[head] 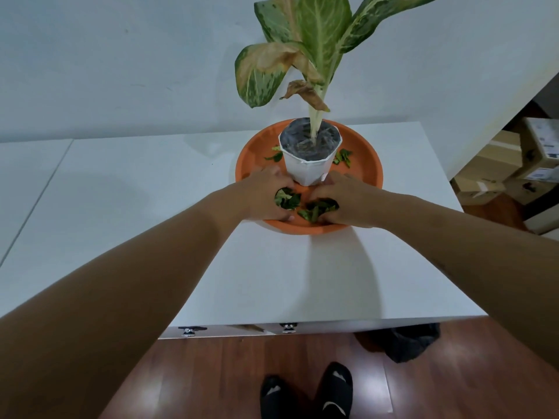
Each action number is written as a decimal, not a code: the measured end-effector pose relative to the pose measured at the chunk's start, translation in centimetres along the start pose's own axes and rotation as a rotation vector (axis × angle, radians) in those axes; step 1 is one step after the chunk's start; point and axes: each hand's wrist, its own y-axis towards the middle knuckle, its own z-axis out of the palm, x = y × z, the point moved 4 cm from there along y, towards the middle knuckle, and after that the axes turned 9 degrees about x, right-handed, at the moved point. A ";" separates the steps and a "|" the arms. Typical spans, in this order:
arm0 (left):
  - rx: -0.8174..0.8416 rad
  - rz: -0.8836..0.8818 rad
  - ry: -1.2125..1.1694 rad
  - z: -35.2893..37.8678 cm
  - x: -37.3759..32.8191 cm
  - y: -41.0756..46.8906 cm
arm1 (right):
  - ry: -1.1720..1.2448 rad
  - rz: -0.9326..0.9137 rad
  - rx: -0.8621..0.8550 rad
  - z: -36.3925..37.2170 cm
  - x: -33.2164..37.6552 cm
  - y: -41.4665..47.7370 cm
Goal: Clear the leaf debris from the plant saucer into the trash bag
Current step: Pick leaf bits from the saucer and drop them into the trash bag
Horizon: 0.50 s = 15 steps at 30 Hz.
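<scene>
Both hands are cupping leaf scraps in the near part of the orange saucer (367,160): the left hand (266,193) is curling around one clump of green leaf debris (286,198), and the right hand (348,201) is closing loosely over another clump (317,208). More scraps (343,157) are lying beside the white pot (310,167), which is standing in the saucer's middle, holding a variegated plant (317,46). The saucer is sitting near the white table's (136,192) far right corner.

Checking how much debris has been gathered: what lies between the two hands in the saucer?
In the head view, a clump of green leaf pieces lies on the orange saucer between the left hand and right hand.
</scene>
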 end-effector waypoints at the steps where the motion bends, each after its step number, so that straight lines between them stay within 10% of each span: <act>1: -0.015 0.025 -0.020 -0.1 -0.2 -0.1 | 0.015 -0.003 -0.001 0.0 0.1 0.0; 15: -0.035 0.021 -0.008 -0.7 -0.4 0.5 | 0.157 0.060 -0.055 0.2 1.3 0.3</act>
